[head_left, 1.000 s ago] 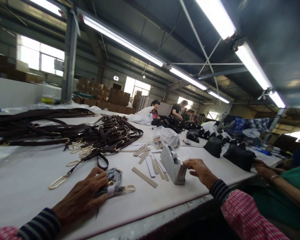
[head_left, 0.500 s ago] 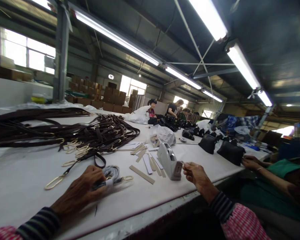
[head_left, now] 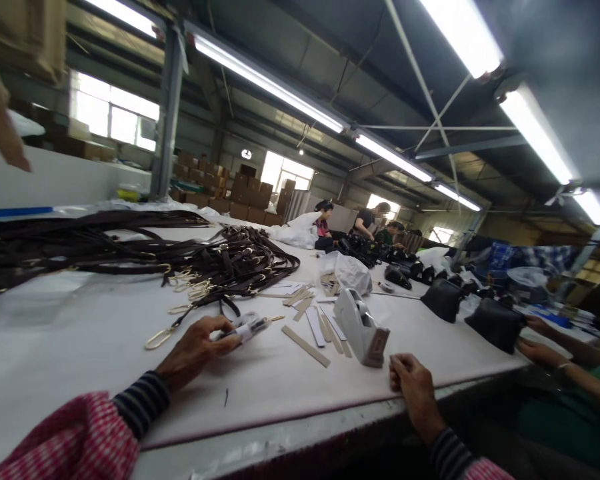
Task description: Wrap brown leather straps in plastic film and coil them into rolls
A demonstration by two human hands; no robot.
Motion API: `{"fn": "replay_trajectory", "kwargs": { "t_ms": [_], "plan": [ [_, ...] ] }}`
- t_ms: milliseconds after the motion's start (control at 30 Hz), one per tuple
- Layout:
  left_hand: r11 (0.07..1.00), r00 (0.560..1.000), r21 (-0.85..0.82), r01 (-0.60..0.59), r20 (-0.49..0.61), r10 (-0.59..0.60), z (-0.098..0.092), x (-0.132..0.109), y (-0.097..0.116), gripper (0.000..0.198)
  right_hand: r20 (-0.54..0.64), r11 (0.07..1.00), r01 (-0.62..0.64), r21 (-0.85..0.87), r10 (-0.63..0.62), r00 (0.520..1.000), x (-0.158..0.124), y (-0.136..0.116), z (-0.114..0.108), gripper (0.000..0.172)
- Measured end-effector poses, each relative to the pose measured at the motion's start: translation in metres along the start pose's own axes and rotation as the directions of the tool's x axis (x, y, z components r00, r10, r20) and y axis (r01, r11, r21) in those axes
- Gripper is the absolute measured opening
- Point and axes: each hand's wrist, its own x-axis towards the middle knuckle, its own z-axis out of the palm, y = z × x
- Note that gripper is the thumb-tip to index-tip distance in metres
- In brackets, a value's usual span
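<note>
- Left hand (head_left: 195, 347): fingers curled around a small wrapped bundle of grey strap with a gold clasp (head_left: 247, 327), held on the white tabletop (head_left: 70, 347).
- Right hand (head_left: 414, 381): loosely curled at table edge, holding nothing visible.
- White tape dispenser (head_left: 363, 327): just beyond right hand.
- Dark brown leather straps (head_left: 130, 250): heaped behind.

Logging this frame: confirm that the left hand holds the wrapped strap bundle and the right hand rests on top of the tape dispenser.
The right hand is not on the tape dispenser; the head view shows it near the table edge. The left hand does hold the strap bundle.
</note>
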Motion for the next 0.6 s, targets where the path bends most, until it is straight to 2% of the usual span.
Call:
{"fn": "replay_trajectory", "kwargs": {
  "t_ms": [67, 133, 200, 267, 333, 433, 500, 600],
  "plan": [
    [1.000, 0.999, -0.018, -0.010, -0.033, 0.009, 0.000, 0.000, 0.002, 0.037, -0.063, 1.000, 0.013, 0.000, -0.013, 0.998, -0.008, 0.008, -0.003, 0.054],
    [1.000, 0.998, -0.022, -0.005, -0.057, 0.004, 0.001, 0.000, 0.003, 0.036, -0.078, 1.000, 0.002, 0.030, 0.000, 0.997, -0.017, 0.008, 0.000, 0.056],
    [1.000, 0.997, -0.021, 0.012, -0.070, -0.013, 0.001, 0.000, 0.004, 0.037, 0.003, 0.998, -0.014, 0.065, 0.014, 1.000, -0.029, -0.003, 0.013, 0.055],
    [1.000, 0.997, -0.018, 0.015, -0.076, -0.017, 0.003, -0.001, 0.004, 0.037, 0.158, 0.996, 0.000, 0.088, -0.014, 0.987, -0.046, -0.022, 0.037, 0.050],
    [1.000, 0.997, -0.011, 0.007, -0.076, -0.008, 0.005, -0.002, 0.005, 0.037, 0.344, 0.993, 0.021, 0.119, -0.061, 0.937, -0.066, -0.045, 0.072, 0.045],
    [1.000, 0.997, -0.009, -0.014, -0.081, 0.013, 0.007, -0.004, 0.007, 0.033, 0.585, 0.986, 0.001, 0.168, -0.101, 0.805, -0.097, -0.070, 0.131, 0.039],
    [1.000, 0.996, -0.012, -0.015, -0.093, 0.014, 0.008, -0.004, 0.007, 0.032, 0.673, 0.980, -0.037, 0.197, -0.108, 0.731, -0.112, -0.078, 0.166, 0.036],
    [0.998, 0.993, -0.061, 0.009, -0.117, -0.016, 0.007, -0.003, 0.007, 0.032, 0.719, 0.966, -0.117, 0.229, -0.087, 0.690, -0.124, -0.080, 0.202, 0.033]
  ]
}}
